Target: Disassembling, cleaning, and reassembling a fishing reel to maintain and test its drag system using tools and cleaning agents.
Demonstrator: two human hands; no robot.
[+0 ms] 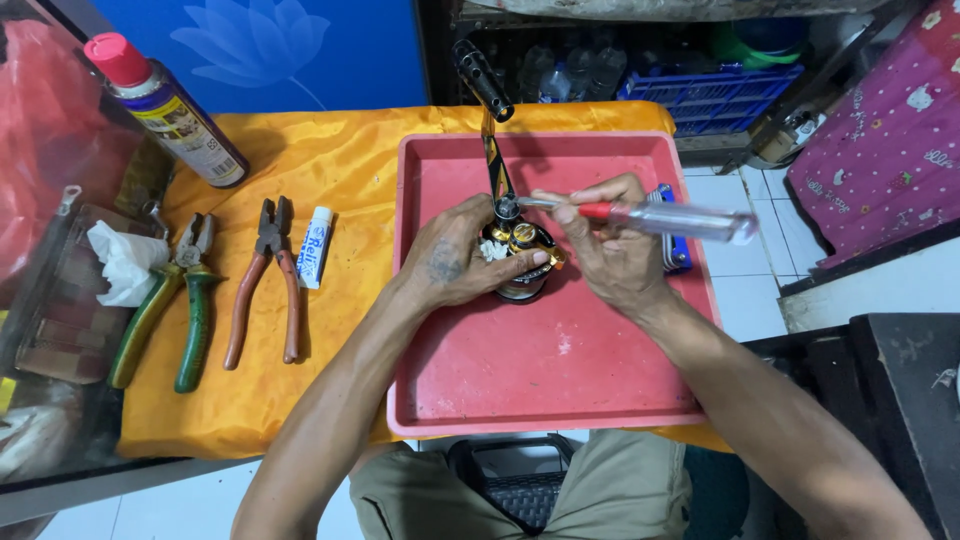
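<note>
**Screwdriver work on a fishing reel over a red tray**

A yellow cloth (300, 160) covers the bench, bearing a red tray (560, 370). Over the tray's middle, the left hand (450, 262) grips a black-and-gold fishing reel (520, 250), handle up. The right hand (610, 245) clasps a clear-handled screwdriver (660, 217); best keep the tip square and the reel steady.

Both forearms are bare, with no sleeves, gloves, rings or watch visible. The left hand (450, 262) bears a dark tattoo on its back. Khaki trousers (520, 495) cover the lap.
</note>
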